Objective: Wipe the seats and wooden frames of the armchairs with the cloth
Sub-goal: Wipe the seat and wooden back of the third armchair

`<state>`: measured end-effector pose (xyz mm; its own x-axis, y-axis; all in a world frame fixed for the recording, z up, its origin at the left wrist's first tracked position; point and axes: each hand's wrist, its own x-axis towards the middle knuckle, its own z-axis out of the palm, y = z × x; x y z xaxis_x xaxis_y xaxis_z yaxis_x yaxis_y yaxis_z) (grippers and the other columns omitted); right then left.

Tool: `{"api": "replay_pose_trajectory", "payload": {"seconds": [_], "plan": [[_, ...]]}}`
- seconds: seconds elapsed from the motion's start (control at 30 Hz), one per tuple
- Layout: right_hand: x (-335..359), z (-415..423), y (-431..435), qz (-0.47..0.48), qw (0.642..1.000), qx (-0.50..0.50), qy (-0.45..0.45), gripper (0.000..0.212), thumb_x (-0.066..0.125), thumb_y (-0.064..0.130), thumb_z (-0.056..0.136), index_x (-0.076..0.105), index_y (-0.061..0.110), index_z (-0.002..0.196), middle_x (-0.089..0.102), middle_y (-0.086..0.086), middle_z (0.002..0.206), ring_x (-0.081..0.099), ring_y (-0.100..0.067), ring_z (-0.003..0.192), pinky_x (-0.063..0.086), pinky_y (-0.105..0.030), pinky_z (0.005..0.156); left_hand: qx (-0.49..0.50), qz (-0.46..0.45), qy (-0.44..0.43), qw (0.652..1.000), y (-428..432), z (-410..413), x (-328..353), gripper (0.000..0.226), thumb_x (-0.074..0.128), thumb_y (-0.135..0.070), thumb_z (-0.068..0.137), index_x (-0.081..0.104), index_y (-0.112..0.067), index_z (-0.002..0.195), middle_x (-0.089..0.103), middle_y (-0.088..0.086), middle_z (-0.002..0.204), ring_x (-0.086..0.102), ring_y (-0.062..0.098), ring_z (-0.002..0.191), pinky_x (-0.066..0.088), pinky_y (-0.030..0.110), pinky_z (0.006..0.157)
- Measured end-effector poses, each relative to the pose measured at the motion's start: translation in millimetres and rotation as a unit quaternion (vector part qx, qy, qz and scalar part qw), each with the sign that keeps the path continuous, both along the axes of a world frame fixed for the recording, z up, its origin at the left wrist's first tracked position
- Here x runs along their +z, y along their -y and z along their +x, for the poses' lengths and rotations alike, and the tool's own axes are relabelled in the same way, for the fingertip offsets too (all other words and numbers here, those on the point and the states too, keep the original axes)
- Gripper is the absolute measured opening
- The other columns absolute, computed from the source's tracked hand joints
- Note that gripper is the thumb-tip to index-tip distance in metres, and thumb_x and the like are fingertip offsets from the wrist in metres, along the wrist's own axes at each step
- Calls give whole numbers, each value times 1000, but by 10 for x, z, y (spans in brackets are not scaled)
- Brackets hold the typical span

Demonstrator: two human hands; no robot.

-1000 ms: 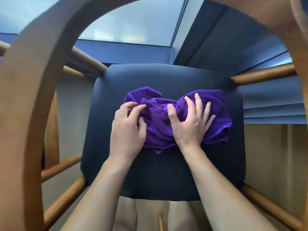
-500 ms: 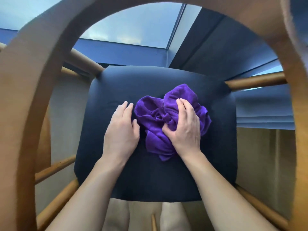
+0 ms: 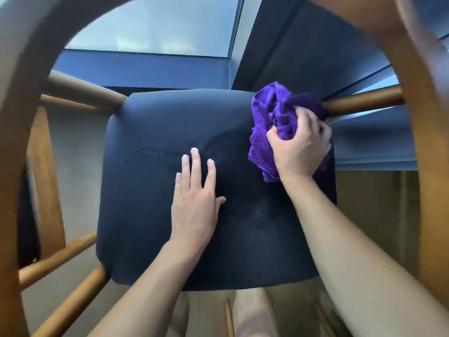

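While crumpled, cloth [image 3: 268, 107] inside right hand [image 3: 300, 148]

Blurred frame [image 3: 17, 117], buried fingertips
The curved frame was smeared with blur at upper right and cut off by the top and side edges. The cloth [image 3: 269, 103] hid where the rail [image 3: 362, 102] met the seat [image 3: 158, 190]; the right hand [image 3: 298, 147] had its fingertips buried in the folds. Both forearms [image 3: 145, 288] ran off the bottom edge.
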<state>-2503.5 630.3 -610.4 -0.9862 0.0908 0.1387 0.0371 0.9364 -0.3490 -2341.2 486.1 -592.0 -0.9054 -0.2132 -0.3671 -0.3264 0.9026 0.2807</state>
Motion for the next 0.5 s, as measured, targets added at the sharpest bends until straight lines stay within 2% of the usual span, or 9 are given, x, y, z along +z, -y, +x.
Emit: {"api": "replay_pose_trajectory", "payload": {"seconds": [0.1,0.23,0.33,0.4,0.5], "plan": [[80,359,138,6,999,32,17,55,67,44,67,67,27,119,64,14,124,55,-26,109,44,-41,79,5,1,-30,1000,48,40,-15,83,81,-34,78,44,-6,147,22,21,160,27,39,146,41,52,109],[209,1110,176,-23,993,100,52,56,70,42,67,66,26,120,64,12,123,56,-24,111,46,-42,83,12,15,-58,998,103,117,-24,75,68,-41,88,39,-12,150,21,16,162,22,33,149,37,48,114],[218,1542,106,-9,985,159,67,63,74,41,66,60,24,126,63,7,126,56,-27,115,47,-47,90,28,22,-62,997,75,172,4,71,71,-29,87,41,-13,150,24,14,162,25,33,148,36,50,113],[164,1529,73,7,983,175,61,67,74,41,67,56,24,129,62,4,129,55,-29,116,47,-48,91,38,25,-55,997,49,182,21,72,75,-22,85,42,-13,149,24,12,162,27,32,148,38,51,112],[104,1290,122,21,985,161,55,64,70,46,67,60,24,126,63,5,125,56,-29,108,48,-46,83,38,24,-44,998,34,197,33,77,78,-25,83,41,-9,149,25,12,162,28,32,147,40,52,110]]}}
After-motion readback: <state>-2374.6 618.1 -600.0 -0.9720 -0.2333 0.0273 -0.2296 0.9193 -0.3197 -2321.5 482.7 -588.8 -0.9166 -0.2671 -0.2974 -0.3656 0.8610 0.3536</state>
